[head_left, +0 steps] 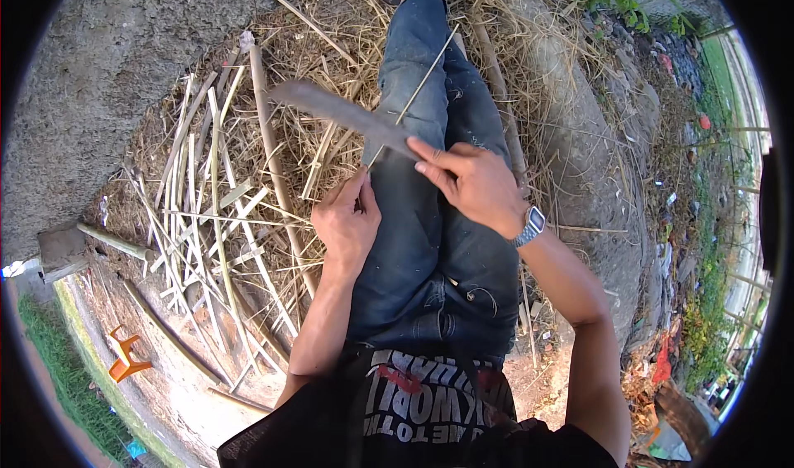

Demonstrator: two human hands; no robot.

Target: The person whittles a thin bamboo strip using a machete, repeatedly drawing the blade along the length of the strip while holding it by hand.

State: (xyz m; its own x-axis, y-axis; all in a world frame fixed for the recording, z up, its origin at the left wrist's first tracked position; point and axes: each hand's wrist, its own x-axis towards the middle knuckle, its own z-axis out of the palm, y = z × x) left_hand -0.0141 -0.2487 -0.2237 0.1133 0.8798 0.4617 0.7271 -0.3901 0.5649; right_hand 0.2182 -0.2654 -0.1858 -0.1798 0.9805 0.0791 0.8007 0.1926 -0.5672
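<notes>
My left hand (pixel 346 218) pinches the near end of a thin bamboo strip (pixel 428 74) above my left thigh. From there the strip slants away to the upper right, over my outstretched legs. My right hand (pixel 477 185), with a watch on its wrist, is closed on a machete (pixel 343 115); its handle is hidden in the fingers. The dark, broad blade points to the upper left and crosses the strip just beyond my left hand. Slight motion blur softens the blade, so whether it touches the strip I cannot tell.
Many split bamboo strips (pixel 217 220) lie in a loose pile on my left. A bamboo pole (pixel 268 145) lies between that pile and my legs. Dry shavings (pixel 331 62) cover the ground ahead. Rock (pixel 571 129) rises on my right; an orange stand-like object (pixel 126 356) is far left.
</notes>
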